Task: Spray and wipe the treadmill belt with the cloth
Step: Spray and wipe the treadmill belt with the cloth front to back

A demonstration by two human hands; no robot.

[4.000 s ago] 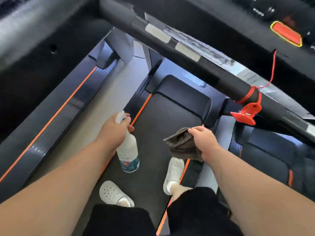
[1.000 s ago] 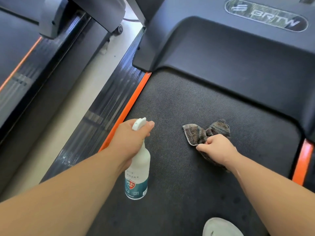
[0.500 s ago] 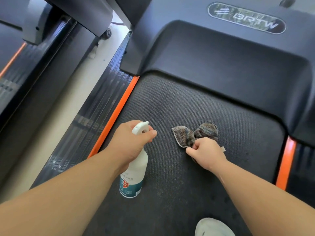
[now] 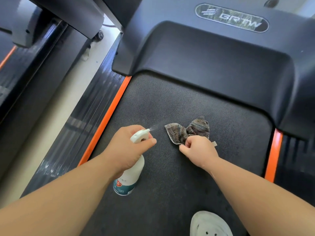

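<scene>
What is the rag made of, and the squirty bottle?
The rag looks like woven terry cotton: fuzzy, striped, crumpled, with a stitched edge. The bottle looks like smooth, matte white plastic with a printed label, though the exact plastic can't be told.

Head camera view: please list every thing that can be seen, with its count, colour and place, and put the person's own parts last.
treadmill belt: one, black, textured, fills the centre
orange strips: two, along the left and right belt edges
motor cover: one, dark, above the belt, with an oval logo badge
side rail: one, black, ribbed, left of the belt
floor: pale, between this treadmill and the neighbouring treadmill at far left
spray bottle: one, white with teal label, in the left hand, nozzle toward the cloth
cloth: one, brown-grey, bunched, on the belt
shoe: one, white, perforated, bottom edge
left hand: one, gripping the bottle
right hand: one, gripping the cloth
</scene>
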